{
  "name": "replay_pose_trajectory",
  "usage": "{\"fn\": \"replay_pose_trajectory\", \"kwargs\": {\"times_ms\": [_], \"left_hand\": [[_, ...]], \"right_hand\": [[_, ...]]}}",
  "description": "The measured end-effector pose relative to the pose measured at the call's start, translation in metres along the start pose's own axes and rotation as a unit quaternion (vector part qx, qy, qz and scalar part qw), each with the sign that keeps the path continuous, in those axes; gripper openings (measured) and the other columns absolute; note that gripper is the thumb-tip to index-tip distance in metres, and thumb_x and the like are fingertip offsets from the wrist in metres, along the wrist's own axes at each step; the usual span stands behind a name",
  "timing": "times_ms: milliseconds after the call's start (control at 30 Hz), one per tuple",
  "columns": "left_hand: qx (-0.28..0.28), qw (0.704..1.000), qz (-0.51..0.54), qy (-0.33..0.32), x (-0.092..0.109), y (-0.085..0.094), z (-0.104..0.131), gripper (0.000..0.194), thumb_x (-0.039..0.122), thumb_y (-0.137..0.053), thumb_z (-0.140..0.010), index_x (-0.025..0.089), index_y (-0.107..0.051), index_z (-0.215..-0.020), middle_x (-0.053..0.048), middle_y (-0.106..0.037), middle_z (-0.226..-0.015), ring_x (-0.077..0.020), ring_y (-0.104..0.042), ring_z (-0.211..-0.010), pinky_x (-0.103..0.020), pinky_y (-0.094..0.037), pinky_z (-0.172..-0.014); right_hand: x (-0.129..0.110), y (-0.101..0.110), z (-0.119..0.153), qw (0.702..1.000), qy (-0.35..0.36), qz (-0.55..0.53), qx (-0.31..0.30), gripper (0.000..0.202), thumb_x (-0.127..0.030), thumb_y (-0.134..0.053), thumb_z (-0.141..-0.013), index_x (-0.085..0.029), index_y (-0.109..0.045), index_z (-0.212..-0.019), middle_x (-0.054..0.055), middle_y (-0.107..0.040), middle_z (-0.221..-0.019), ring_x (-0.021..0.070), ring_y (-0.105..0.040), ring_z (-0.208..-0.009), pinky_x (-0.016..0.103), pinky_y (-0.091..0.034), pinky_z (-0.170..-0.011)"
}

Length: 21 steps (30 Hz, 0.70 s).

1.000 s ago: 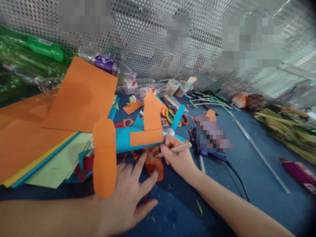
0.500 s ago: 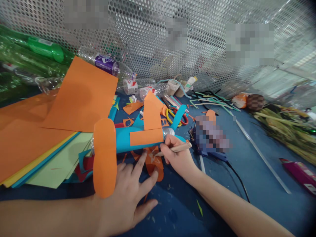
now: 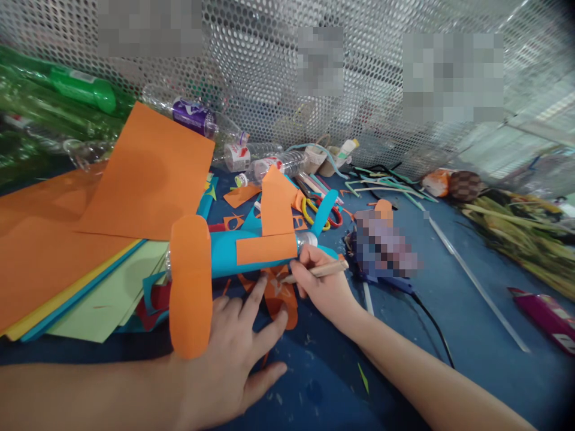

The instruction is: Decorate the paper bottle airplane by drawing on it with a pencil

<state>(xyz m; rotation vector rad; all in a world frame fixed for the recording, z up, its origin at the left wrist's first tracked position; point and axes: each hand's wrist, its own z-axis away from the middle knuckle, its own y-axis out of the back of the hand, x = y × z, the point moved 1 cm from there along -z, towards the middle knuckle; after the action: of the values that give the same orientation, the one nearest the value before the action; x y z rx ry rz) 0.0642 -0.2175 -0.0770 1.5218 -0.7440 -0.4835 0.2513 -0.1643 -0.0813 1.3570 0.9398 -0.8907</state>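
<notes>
My right hand (image 3: 327,281) grips a pale marker pen (image 3: 321,271), its tip touching an orange paper piece (image 3: 283,305) that bears light marks. With fingers spread, my left hand (image 3: 242,341) lies flat and presses that piece with its fingertips. Just beyond both hands lies a plastic bottle (image 3: 306,240) wrapped in blue paper (image 3: 223,251). Orange paper parts are fixed on it: a rounded strip (image 3: 190,287) across its left end, and an upright fin (image 3: 277,206) on top. A blue strip (image 3: 326,212) sticks up near the cap end.
Colored paper sheets (image 3: 148,173) are stacked at the left. Clear bottles (image 3: 283,164) and green bottles (image 3: 76,90) lie along the perforated metal wall (image 3: 260,78). Scissors (image 3: 335,215) rest behind the wrapped bottle. A glue gun's cord (image 3: 433,326), straws (image 3: 386,185) and dried husks (image 3: 525,239) are at the right.
Almost nothing differs. The pen and my right hand have stayed at nearly the same spot, and my left hand keeps its place on the orange paper.
</notes>
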Motion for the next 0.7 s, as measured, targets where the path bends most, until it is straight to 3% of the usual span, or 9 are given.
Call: {"fn": "replay_pose_trajectory", "kwargs": {"times_ms": [700], "left_hand": [[0.008, 1.000, -0.005, -0.008, -0.0020, -0.0003, 0.0007, 0.045, 0.054, -0.042, -0.087, 0.036, -0.051, -0.127, -0.014, -0.031, -0.146, -0.0267, -0.058, -0.087, -0.050, -0.044, -0.081]], "right_hand": [[0.0009, -0.0006, -0.0003, 1.000, 0.006, 0.002, -0.005, 0.026, -0.023, -0.051, -0.082, -0.023, -0.035, -0.061, -0.009, -0.044, -0.039, 0.0079, -0.039, -0.035, 0.021, -0.031, -0.040]]}}
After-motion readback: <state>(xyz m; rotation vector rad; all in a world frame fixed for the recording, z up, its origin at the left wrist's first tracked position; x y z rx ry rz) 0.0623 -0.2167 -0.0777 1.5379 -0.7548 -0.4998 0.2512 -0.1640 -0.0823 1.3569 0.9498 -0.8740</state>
